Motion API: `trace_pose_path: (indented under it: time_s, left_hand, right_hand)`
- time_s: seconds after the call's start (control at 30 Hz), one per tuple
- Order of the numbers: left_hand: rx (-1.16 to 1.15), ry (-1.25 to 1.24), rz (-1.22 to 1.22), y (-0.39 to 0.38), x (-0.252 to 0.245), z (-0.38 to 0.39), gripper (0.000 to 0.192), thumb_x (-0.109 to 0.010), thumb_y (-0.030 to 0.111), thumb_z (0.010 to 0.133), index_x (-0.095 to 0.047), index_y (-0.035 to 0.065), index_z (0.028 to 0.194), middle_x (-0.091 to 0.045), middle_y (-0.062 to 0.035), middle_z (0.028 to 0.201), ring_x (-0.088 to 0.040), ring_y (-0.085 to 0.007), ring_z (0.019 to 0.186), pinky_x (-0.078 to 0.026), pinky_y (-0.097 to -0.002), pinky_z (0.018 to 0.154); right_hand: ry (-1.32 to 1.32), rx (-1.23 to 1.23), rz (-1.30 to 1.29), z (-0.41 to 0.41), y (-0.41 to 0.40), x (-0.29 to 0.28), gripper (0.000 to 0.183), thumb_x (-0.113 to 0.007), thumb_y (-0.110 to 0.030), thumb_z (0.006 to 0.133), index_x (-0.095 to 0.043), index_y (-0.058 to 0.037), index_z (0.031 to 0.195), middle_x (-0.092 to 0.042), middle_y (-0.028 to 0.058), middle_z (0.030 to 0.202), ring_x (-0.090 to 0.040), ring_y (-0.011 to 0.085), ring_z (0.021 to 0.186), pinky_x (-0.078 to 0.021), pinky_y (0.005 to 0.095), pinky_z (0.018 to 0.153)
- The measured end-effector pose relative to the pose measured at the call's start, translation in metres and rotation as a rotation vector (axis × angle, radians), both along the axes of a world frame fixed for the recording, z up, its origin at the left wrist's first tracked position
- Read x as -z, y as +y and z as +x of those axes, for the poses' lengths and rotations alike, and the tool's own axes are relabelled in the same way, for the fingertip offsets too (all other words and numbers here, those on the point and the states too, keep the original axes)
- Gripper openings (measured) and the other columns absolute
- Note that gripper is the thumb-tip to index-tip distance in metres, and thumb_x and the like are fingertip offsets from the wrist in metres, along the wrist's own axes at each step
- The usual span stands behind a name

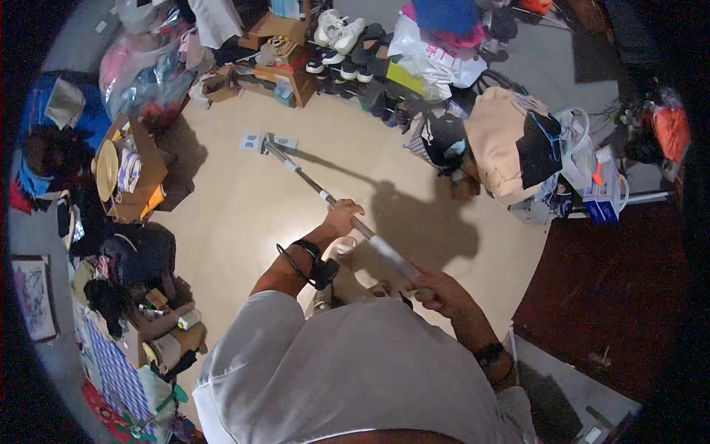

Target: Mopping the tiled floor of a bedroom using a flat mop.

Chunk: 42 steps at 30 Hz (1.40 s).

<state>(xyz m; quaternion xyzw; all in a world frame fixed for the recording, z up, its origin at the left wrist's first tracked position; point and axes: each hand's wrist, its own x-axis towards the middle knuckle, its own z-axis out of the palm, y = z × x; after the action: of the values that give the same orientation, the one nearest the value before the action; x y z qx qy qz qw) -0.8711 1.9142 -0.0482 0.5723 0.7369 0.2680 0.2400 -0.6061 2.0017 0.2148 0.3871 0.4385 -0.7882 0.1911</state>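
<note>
A flat mop with a long metal pole (313, 186) slants across the view. Its pale rectangular head (268, 142) lies on the beige floor. My left hand (344, 215) grips the middle of the pole, and a dark device is strapped at that wrist. Lower down, my right hand (432, 289) is closed around the light-coloured upper end of the pole. The pole's shadow falls to the right of the mop head.
A cardboard box (145, 177) of items stands at left, near a dark bag (138, 252). Several shoes (338, 33) line the far edge beside a white plastic bag (427, 61). A large beige cloth bundle (493, 144) sits at right, above a dark red surface (610, 294).
</note>
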Motion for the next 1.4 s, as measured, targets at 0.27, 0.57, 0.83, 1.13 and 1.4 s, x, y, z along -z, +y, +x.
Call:
trace_pose_path:
  time_s: [0.27, 0.57, 0.83, 1.13, 1.4]
  left_hand:
    - [0.374, 0.12, -0.099, 0.032, 0.016, 0.078, 0.013, -0.064, 0.022, 0.069, -0.063, 0.0174, 0.081, -0.057, -0.0113, 0.08, -0.056, -0.0309, 0.082, -0.045, -0.0518, 0.07]
    - [0.506, -0.359, 0.049, 0.036, -0.061, 0.116, 0.018, -0.067, 0.025, 0.065, -0.062, 0.0152, 0.079, -0.056, -0.0119, 0.075, -0.055, -0.0333, 0.077, -0.044, -0.0467, 0.075]
    - [0.609, -0.052, 0.195, 0.074, 0.033, 0.061, 0.008, -0.061, 0.016, 0.066, -0.058, 0.0093, 0.07, -0.057, -0.012, 0.072, -0.057, -0.033, 0.075, -0.046, -0.0447, 0.067]
    - [0.668, 0.124, 0.09, 0.071, 0.042, 0.083, 0.01, -0.062, 0.018, 0.065, -0.061, 0.0105, 0.072, -0.059, -0.0127, 0.073, -0.059, -0.0337, 0.076, -0.046, -0.0464, 0.068]
    - [0.804, -0.141, 0.217, 0.063, 0.035, 0.122, 0.013, -0.061, 0.02, 0.066, -0.061, 0.0103, 0.075, -0.056, -0.0149, 0.074, -0.057, -0.0343, 0.076, -0.044, -0.0477, 0.068]
  right_hand:
    - [-0.155, 0.17, 0.298, 0.096, -0.021, -0.025, 0.059, -0.056, -0.015, 0.084, -0.033, -0.0091, 0.138, -0.062, 0.0052, 0.087, -0.049, 0.0068, 0.057, -0.0381, 0.019, 0.044]
    - [-0.164, 0.455, 0.27, 0.13, -0.079, -0.063, 0.068, -0.055, -0.035, 0.087, -0.03, 0.0021, 0.138, -0.039, 0.014, 0.138, -0.04, 0.0225, 0.124, -0.0293, 0.0341, 0.104]
    - [0.054, 0.788, -0.121, 0.101, -0.077, 0.026, 0.068, -0.053, -0.037, 0.087, -0.029, -0.0006, 0.139, -0.043, 0.0146, 0.135, -0.043, 0.0232, 0.122, -0.0313, 0.0351, 0.103]
    - [-0.265, 0.119, 0.765, 0.094, -0.092, -0.007, 0.059, -0.06, -0.025, 0.086, -0.038, -0.007, 0.137, -0.056, 0.0077, 0.12, -0.056, 0.0162, 0.103, -0.0433, 0.0293, 0.089]
    - [-0.422, 0.18, 0.502, 0.103, -0.102, -0.063, 0.05, -0.055, -0.026, 0.089, -0.042, -0.0077, 0.134, -0.057, 0.005, 0.118, -0.056, 0.0141, 0.102, -0.0438, 0.0288, 0.088]
